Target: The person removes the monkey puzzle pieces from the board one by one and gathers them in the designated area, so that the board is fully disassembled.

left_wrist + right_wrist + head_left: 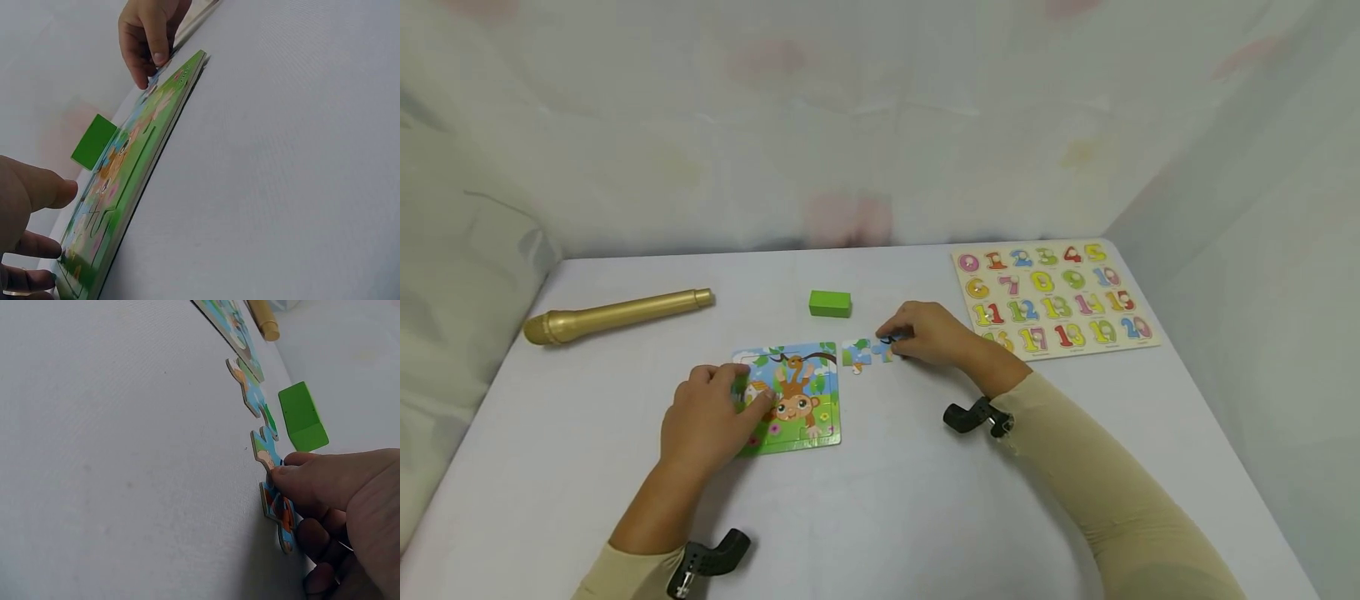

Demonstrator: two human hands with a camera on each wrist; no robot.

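A monkey picture puzzle (797,406) lies flat on the white table. My left hand (703,421) rests on its left side, fingers spread and thumb over the picture. In the left wrist view the fingertips touch the edge of the puzzle (119,206). To the right of the puzzle is a loose puzzle piece (857,352). Beside it my right hand (928,333) pinches another piece at the table surface. The right wrist view shows the thumb of my right hand (350,500) against a piece (265,447), with a further piece (278,509) under the fingers.
Behind the puzzle lies a green block (830,304). A gold microphone (617,317) is at the back left. A number board (1052,298) with colourful numerals lies at the back right. A fabric-covered wall (850,125) rises behind the table.
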